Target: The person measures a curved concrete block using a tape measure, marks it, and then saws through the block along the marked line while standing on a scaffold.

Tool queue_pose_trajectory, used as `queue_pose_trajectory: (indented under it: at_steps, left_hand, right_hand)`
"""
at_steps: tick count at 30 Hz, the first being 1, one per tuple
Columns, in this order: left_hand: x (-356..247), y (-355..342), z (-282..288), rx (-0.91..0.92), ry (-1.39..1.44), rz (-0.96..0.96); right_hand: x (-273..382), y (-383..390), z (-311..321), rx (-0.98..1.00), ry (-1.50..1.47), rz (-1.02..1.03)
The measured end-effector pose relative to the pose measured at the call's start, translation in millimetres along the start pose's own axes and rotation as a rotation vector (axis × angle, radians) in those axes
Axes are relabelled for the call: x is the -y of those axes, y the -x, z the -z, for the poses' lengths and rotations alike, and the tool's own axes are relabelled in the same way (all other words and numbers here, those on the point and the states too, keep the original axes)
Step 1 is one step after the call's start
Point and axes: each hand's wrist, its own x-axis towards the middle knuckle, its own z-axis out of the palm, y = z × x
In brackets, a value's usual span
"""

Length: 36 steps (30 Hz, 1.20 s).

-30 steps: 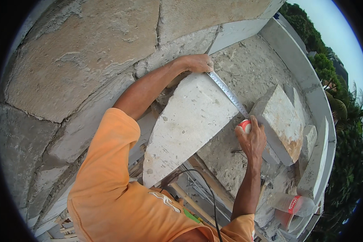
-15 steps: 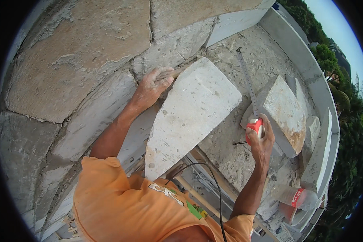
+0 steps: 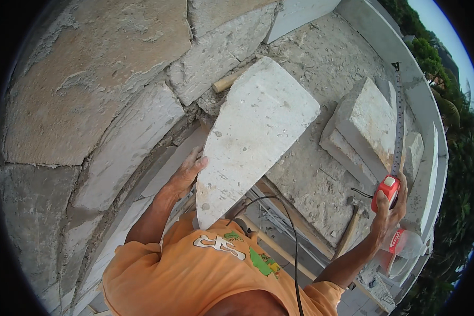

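A large pale stone slab (image 3: 255, 131), wide at the far end and tapering toward me, lies in front of my body. My left hand (image 3: 187, 171) is closed at its lower left edge, the thumb against the stone and some fingers hidden. Off to the right, my right hand (image 3: 395, 203) grips a red and white tape measure (image 3: 385, 192). Its blade (image 3: 399, 116) is pulled out and points away from me, passing along the right side of a stacked stone block (image 3: 366, 118). A round wooden handle (image 3: 231, 80) sticks out by the slab's upper left edge.
On the left rises a wall of big stone blocks (image 3: 110, 79). A hammer (image 3: 350, 229) rests below the stacked stones, near a clear plastic container (image 3: 405, 243). A low curved parapet (image 3: 421, 95) borders the right, trees beyond it. A black cable (image 3: 295, 237) hangs across my front.
My left hand has left the wooden handle and come down to the slab's lower left edge. My right hand has carried the extended tape measure rightward and nearer, uncovering the hammer.
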Motion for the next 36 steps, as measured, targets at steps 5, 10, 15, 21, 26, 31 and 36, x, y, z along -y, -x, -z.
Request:
queue_pose_trajectory:
  at_steps: [5,10,15,21,26,31,36]
  left_hand:
    - [-5.6,6.0,-7.6,0.095,0.066,-0.016]
    - [-9.5,17.4,-10.8,0.115,0.215,-0.004]
    - [4.0,26.2,-3.0,0.158,0.23,-0.004]
    - [9.8,33.6,-7.7,0.072,0.185,-0.018]
    - [2.7,35.4,-14.6,0.019,0.146,0.004]
    - [4.8,32.9,-14.1,0.039,0.157,-0.025]
    - [-1.5,36.0,-21.1,0.012,0.182,-0.013]
  right_hand:
    - [-19.5,-22.1,9.1,-0.073,0.185,-0.013]
    - [-28.9,-59.6,12.6,-0.036,0.32,-0.087]
    - [-46.5,-98.0,-10.2,-0.009,0.469,0.094]
    - [-38.7,-120.0,-31.1,0.099,0.629,0.16]
    - [-60.6,-130.7,-41.9,0.139,0.645,0.18]
    - [-80.0,-132.7,-43.3,0.134,0.594,0.183]
    - [-56.7,-133.2,-41.5,0.215,0.405,-0.035]
